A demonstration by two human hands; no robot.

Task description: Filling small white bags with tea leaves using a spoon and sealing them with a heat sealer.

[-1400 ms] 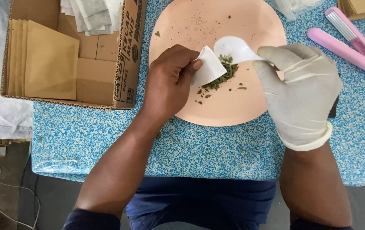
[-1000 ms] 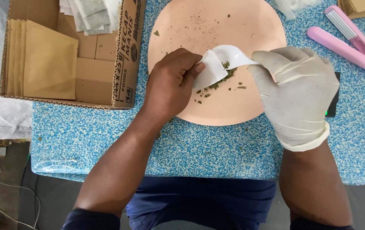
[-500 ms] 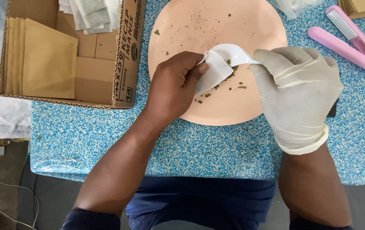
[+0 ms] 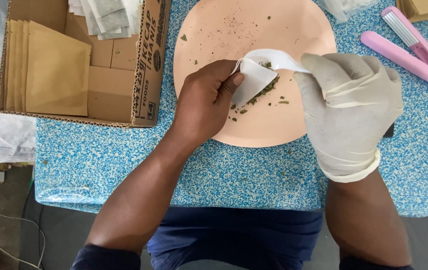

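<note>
A small white paper bag (image 4: 254, 80) is held over the middle of a round peach plate (image 4: 214, 30), its mouth turned to the right. The left hand (image 4: 206, 102), bare, pinches the bag's left edge between thumb and fingers, closed tight on the paper. The right hand (image 4: 349, 107), in a white glove, is closed on the handle of a white spoon (image 4: 276, 57) whose bowl sits at the bag's mouth. Green dried leaves (image 4: 264, 90) show at the bag's opening and lie scattered on the plate just under and near the bag.

The plate rests on a table (image 4: 224, 175) with a blue-and-white speckled top. To the left of the plate, touching its rim or just beside it, stands an open cardboard box (image 4: 119, 75). Inside the box, a stack of brown paper envelopes (image 4: 56, 72) stands on the left, and a pile of pale bags (image 4: 106, 17) lies at the far side. At the far right of the table lies a pink hair straightener (image 4: 409, 47), well apart from the hands. A clear plastic bag (image 4: 344, 6) shows at the far edge, beyond the plate.
</note>
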